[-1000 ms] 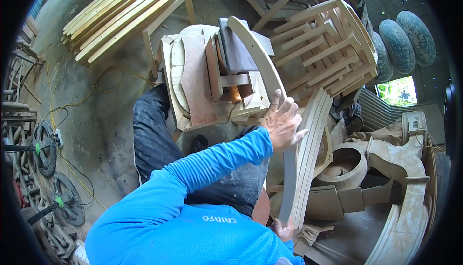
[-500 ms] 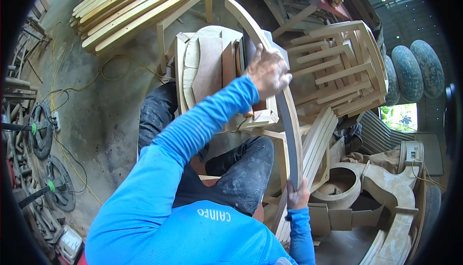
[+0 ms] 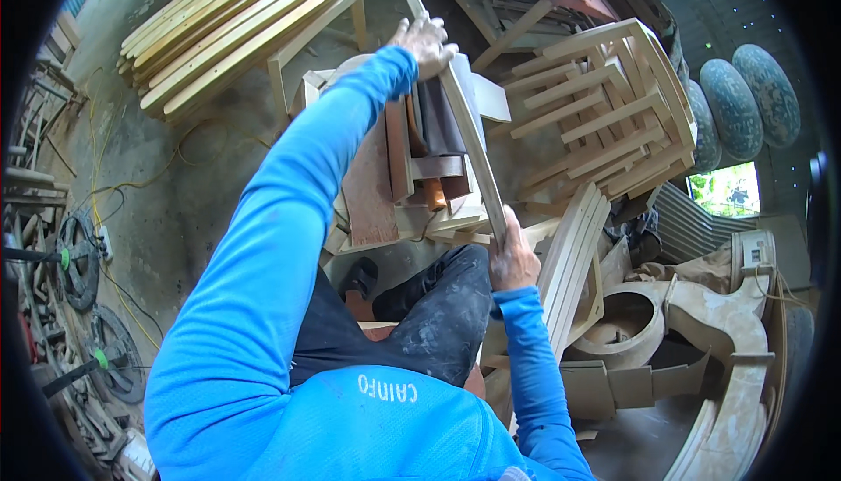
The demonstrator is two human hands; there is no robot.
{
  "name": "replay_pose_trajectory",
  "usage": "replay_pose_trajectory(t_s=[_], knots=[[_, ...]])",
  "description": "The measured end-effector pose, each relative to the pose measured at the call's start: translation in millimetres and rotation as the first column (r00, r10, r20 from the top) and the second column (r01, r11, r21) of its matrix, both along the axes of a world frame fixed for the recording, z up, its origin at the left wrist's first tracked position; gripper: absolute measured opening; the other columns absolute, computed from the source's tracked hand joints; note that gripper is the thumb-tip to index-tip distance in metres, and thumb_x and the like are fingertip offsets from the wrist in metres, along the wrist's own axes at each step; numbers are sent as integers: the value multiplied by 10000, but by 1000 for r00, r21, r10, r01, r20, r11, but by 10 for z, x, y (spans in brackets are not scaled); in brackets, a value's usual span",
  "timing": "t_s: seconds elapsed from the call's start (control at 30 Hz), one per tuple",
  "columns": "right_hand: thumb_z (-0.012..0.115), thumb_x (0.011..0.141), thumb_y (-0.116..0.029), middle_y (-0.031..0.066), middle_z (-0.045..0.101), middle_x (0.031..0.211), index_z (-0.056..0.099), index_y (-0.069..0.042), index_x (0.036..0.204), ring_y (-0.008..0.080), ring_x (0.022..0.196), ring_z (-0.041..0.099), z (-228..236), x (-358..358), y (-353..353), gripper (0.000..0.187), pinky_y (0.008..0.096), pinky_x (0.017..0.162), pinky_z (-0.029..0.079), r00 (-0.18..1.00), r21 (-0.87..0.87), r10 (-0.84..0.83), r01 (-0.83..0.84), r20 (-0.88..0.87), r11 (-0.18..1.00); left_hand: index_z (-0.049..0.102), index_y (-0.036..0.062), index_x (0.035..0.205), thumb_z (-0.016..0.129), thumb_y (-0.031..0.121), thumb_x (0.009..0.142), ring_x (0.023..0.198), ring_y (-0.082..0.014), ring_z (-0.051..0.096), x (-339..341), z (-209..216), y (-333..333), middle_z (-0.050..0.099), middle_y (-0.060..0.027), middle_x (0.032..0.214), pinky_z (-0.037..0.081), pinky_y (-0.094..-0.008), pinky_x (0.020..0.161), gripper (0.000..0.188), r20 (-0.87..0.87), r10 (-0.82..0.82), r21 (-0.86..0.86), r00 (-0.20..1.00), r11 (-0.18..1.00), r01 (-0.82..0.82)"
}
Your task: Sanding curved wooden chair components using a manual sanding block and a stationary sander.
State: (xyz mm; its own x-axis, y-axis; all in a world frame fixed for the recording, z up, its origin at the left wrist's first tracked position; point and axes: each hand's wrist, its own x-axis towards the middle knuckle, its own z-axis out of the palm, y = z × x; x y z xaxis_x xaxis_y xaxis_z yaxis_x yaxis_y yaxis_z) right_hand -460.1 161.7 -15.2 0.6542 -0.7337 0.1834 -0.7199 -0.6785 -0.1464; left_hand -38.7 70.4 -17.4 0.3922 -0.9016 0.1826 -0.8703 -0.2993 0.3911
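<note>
While the left hand (image 3: 427, 40) grips the upper part of a long curved pale wooden slat (image 3: 464, 122), the right hand (image 3: 512, 258) clutches its lower end.

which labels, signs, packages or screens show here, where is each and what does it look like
Printed lettering on the blue shirt: white, short row, bottom centre of the picture, at the person's back below the collar.
No packages, signs or screens can be made out among the wooden slat in both hands, the curved planks and the chair frames.
</note>
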Motion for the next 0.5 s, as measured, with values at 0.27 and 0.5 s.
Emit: replay_pose_trajectory(t_s=[0.27,0.5], knots=[[627,754,17,185,672,891,539,-139,1502,410,756,653,198,-2352,1037,769,500,625,501,994,21,67,-69,81,997,561,-7,1374,500,750,932,1455,-456,364,-2131,320,1562,548,-242,1402,132,-637,1253,879,222,-267,-77,938,954,290],[648,870,-39,121,662,879,613,-39,1390,297,808,636,1511,-3426,1296,521,448,742,482,960,-522,-49,-107,-275,846,674,148,1134,895,406,628,1166,-267,638,-2308,581,1455,677,-64,1107,295,-577,1227,609,418,-671,-155,612,611,777]])
